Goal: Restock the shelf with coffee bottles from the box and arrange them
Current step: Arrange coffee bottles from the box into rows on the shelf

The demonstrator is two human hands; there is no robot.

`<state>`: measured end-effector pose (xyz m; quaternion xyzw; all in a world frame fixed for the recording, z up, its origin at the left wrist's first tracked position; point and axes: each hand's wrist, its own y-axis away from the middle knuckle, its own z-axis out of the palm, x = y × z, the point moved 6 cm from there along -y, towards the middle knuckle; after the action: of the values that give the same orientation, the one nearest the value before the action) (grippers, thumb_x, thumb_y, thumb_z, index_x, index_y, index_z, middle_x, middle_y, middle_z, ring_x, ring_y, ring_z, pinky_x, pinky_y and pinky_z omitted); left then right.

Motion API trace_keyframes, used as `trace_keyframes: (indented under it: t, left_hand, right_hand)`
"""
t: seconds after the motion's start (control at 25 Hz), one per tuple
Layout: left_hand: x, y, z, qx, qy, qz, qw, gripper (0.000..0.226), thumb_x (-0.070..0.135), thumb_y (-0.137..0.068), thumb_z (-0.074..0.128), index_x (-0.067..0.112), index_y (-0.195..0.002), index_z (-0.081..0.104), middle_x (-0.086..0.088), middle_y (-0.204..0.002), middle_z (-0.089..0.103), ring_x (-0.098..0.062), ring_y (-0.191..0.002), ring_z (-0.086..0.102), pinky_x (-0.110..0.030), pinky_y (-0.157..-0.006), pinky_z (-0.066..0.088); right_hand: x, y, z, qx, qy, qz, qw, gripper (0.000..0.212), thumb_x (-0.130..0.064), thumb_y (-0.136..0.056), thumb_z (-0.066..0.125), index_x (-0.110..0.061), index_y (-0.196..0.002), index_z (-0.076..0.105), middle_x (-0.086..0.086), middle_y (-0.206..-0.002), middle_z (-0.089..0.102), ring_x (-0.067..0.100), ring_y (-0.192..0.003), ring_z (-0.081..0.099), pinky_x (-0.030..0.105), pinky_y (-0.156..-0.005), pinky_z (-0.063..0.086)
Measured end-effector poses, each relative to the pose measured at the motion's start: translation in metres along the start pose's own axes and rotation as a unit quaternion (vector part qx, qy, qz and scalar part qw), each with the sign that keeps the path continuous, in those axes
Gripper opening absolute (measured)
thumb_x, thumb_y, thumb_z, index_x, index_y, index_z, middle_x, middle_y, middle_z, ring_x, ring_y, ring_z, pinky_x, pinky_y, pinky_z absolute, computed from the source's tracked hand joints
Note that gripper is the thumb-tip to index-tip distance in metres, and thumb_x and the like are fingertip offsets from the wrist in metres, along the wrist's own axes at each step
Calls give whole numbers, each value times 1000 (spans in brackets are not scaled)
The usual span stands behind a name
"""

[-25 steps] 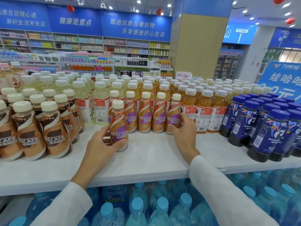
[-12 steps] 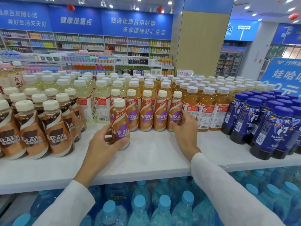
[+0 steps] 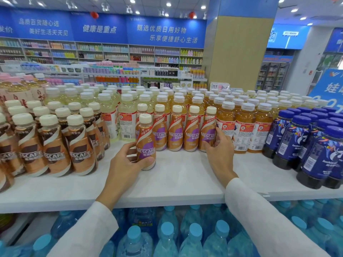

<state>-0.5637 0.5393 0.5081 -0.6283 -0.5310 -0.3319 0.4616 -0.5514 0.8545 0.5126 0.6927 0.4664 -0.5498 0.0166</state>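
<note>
Your left hand (image 3: pixel 122 164) has its fingers wrapped round a tan plastic coffee bottle (image 3: pixel 146 143) with a purple label and cream cap. It stands upright on the white shelf (image 3: pixel 185 179), just nearer than its row. Your right hand (image 3: pixel 220 151) curls thumb and fingers onto the rightmost bottle (image 3: pixel 208 130) of that row, just beside the amber tea bottles (image 3: pixel 243 127).

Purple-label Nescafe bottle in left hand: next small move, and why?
Probably slide the purple-label bottle back until it sits against the row behind. The left hand grips it upright on the shelf, forward of that row's left end, while the right hand holds the row's right-end bottle.
</note>
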Motion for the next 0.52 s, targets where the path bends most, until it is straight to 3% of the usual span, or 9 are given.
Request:
trace_keyframes:
  t: [0.2,0.32,0.52]
  left_hand:
    - [1,-6,0,19,15,5,1000,59,34,-80,83,23,-130,53,9,-123,63,-11,-107,61,-23,-88,47]
    - [0,-12,2,41,24,8,999,58,35,-81,83,23,-129,53,7,-125,65,-12,-107,62,-27,-91,50]
    - [-2,-19,5,55,21,3,998,59,33,-84,79,22,-135,50,3,-133,62,-15,-114,60,-37,-102,51]
  right_hand:
    - [2,6,3,-8,11,-4,1000,62,-32,-94,69,-25,-149,42,2,-141,52,22,-128,51,43,-106,48]
    - [1,9,4,-18,5,-26,999,54,-37,-95,67,-28,-144,46,-1,-132,57,15,-116,54,41,-99,52]
    - [-3,13,3,-25,21,-16,999,59,-35,-95,66,-22,-148,43,2,-140,55,20,-124,52,45,-106,49]
